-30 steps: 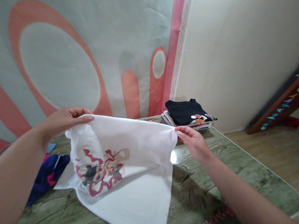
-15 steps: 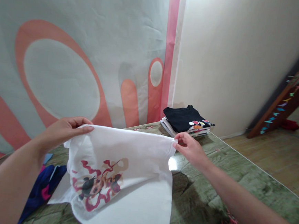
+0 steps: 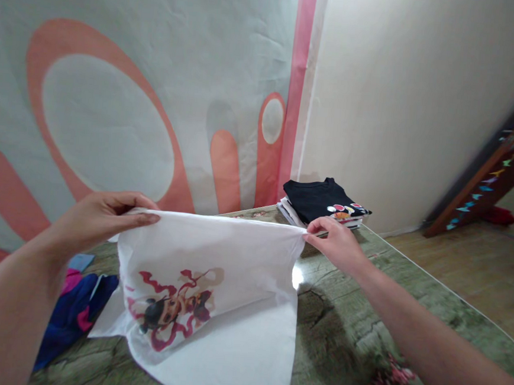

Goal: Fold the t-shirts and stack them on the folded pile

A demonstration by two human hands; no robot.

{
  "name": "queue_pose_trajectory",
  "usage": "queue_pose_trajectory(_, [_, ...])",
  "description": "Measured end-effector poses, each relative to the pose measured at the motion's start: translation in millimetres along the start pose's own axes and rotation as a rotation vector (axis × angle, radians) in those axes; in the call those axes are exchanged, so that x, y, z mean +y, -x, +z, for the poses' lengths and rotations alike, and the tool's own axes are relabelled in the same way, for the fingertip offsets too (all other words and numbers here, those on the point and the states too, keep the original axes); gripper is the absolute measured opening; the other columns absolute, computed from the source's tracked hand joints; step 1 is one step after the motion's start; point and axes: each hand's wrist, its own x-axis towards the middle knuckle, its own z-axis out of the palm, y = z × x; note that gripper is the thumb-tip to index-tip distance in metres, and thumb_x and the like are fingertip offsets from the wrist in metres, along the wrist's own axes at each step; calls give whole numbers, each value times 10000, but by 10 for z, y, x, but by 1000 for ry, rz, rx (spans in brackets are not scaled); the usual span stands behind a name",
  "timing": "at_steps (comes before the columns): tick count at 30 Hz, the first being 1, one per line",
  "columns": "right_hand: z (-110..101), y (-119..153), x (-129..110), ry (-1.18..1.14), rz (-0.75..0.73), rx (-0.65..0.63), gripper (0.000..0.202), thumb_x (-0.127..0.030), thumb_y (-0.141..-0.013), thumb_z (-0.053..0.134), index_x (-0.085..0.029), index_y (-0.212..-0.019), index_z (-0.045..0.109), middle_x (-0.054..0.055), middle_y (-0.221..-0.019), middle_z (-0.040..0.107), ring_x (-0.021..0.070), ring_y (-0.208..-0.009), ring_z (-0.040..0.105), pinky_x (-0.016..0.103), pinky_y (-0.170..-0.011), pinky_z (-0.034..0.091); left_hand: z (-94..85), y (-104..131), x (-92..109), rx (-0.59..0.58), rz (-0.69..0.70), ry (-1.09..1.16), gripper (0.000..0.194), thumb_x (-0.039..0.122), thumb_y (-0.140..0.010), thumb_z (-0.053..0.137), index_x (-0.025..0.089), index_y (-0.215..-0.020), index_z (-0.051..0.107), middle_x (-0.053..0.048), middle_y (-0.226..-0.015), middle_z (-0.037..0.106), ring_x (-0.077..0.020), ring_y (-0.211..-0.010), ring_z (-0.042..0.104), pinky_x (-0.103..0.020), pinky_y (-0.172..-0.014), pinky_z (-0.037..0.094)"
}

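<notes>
A white T-shirt (image 3: 247,310) with a red and dark cartoon print hangs between my two hands, its upper edge stretched nearly straight. My left hand (image 3: 119,214) pinches the upper left corner between thumb and fingers. At the upper right corner, my right hand (image 3: 331,240) pinches the cloth with its fingertips. The lower part of the shirt reaches down to the tabletop and out of the picture's bottom edge. Part of its left side lies behind my left hand and forearm.
A stack of folded clothes with a black T-shirt (image 3: 321,199) on top sits at the table's far corner. Dark blue and pink clothing (image 3: 75,320) lies at left on the green patterned table (image 3: 408,305). Walls rise behind; a brown door (image 3: 484,181) stands far right.
Both hands have risen slightly, and the right has moved a little outward. The shirt's top edge is now tauter and straighter. The view has shifted slightly.
</notes>
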Motion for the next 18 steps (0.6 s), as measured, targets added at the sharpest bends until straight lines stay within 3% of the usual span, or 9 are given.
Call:
queue_pose_trajectory(6, [-385, -91, -206, -120, 10, -76, 137, -336, -765, 669, -211, -779, 616, 22, -805, 654, 171, -713, 597, 292, -638, 470, -48, -58, -104, 36, 7, -131, 418, 558, -723, 694, 218, -967, 700, 24, -752, 679, -161, -664, 608, -179, -558, 440])
queue_pose_trajectory(11, [-708, -69, -770, -327, -69, -124, 173, -361, -793, 655, -214, -862, 597, 18, -726, 611, 147, -633, 550, 261, -530, 428, -79, -118, -185, 3, -12, -39, 437, 573, -763, 639, 214, -1014, 653, 21, -788, 680, -158, -650, 610, -188, -555, 445])
queue_pose_trajectory(13, [-653, 60, -1120, -413, -100, -242, 149, -332, -809, 639, -222, -900, 596, 6, -717, 598, 136, -617, 546, 254, -516, 421, -136, -131, -297, -17, -54, 39, 453, 576, -768, 623, 207, -1031, 619, 20, -741, 656, -148, -590, 586, -194, -518, 434])
queue_pose_trajectory(15, [-450, 264, -1487, -519, -142, -406, 149, -291, -813, 623, -240, -952, 606, -9, -717, 605, 124, -602, 545, 246, -506, 429, -265, -144, -441, 4, -84, 42, 463, 578, -768, 604, 199, -1034, 594, 31, -680, 613, -136, -535, 549, -193, -489, 414])
queue_pose_trajectory(18, [-21, 603, -2000, -661, -218, -592, 185, -223, -786, 594, -280, -957, 633, -42, -691, 602, 97, -570, 509, 231, -511, 444, -650, -208, -545, 109, -3, -155, 504, 596, -739, 567, 164, -994, 611, 18, -688, 599, -130, -564, 521, -185, -517, 401])
